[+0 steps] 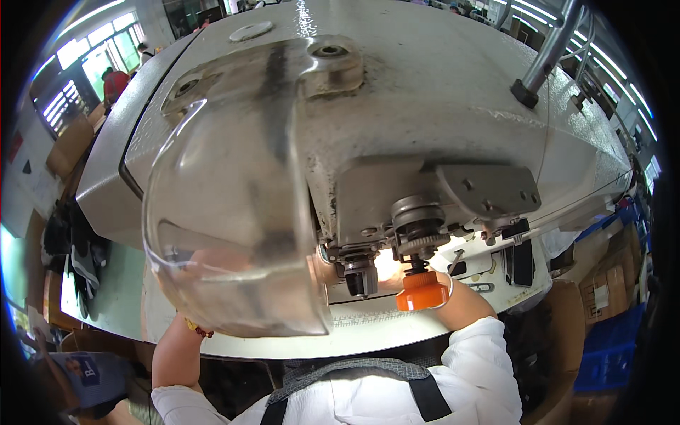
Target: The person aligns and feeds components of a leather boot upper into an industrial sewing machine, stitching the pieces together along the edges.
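Observation:
A grey industrial sewing machine head (425,92) fills most of the view from very close. A clear curved plastic guard (234,212) is bolted to its left face. My left hand (219,261) lies under the guard and shows only as a blurred pink shape through it; a bead bracelet (200,330) is on that wrist. My right hand (394,278) reaches under the machine beside the needle bar (360,276), mostly hidden behind an orange knob (422,291). A bright lamp glares there. Its white sleeve (489,354) comes from the lower right. What either hand holds is hidden.
The pale machine table (106,283) runs below the machine. Dark cloth (78,255) is piled at the left. Cardboard boxes (609,283) and a blue crate (602,354) stand at the right. A metal post (545,57) rises at the top right. People stand far off at the top left.

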`<state>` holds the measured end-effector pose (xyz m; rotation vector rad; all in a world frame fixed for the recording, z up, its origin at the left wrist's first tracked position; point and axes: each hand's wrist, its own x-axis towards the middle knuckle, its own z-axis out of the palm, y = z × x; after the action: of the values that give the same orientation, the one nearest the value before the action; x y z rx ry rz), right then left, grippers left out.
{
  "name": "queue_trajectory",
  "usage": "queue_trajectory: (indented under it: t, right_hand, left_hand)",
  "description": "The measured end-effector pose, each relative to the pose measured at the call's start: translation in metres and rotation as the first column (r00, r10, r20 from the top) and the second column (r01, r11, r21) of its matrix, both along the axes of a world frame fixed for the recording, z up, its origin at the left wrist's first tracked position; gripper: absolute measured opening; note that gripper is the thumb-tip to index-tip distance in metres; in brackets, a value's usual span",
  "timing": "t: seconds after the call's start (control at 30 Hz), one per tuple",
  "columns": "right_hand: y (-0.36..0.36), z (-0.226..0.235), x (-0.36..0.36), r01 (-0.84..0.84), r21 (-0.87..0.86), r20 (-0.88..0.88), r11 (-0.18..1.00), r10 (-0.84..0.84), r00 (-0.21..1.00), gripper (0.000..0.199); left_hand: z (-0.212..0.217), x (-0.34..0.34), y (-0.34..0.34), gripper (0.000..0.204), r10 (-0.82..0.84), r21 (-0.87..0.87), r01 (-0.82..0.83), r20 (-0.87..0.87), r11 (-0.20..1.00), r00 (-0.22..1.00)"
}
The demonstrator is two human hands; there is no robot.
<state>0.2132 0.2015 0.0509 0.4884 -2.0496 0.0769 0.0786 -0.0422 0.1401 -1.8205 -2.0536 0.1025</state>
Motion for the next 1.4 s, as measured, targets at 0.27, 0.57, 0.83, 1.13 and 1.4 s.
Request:
queue_trajectory:
  t: [0.27,0.57,0.83,1.13,1.4]
  right_hand:
    - [-0.009,-0.009,0.004,-0.029,-0.204,0.288,0.979,0.088,0.954,0.038]
    - [-0.008,0.002,0.002,-0.165,-0.427,0.254,0.889,0.293,0.922,0.037]
    - [-0.005,0.008,0.003,-0.201,-0.516,0.257,0.833,0.374,0.891,0.037]
    - [-0.004,0.012,0.005,-0.211,-0.595,0.267,0.776,0.438,0.859,0.036]
    - [-0.012,0.014,0.004,-0.217,-0.676,0.246,0.705,0.493,0.834,0.035]
  left_hand:
    - [-0.004,-0.033,0.007,0.029,-0.104,-0.033,0.106,0.068,0.994,0.992]
    - [-0.044,-0.090,-0.014,0.034,-0.179,-0.051,0.244,0.539,0.968,0.823]
    - [-0.041,-0.107,-0.004,0.036,-0.178,-0.048,0.294,0.699,0.955,0.693]
    - [-0.023,-0.121,0.018,0.037,-0.056,-0.175,0.268,0.734,0.947,0.677]
    - [-0.020,-0.129,0.031,0.037,-0.011,-0.229,0.259,0.730,0.938,0.684]
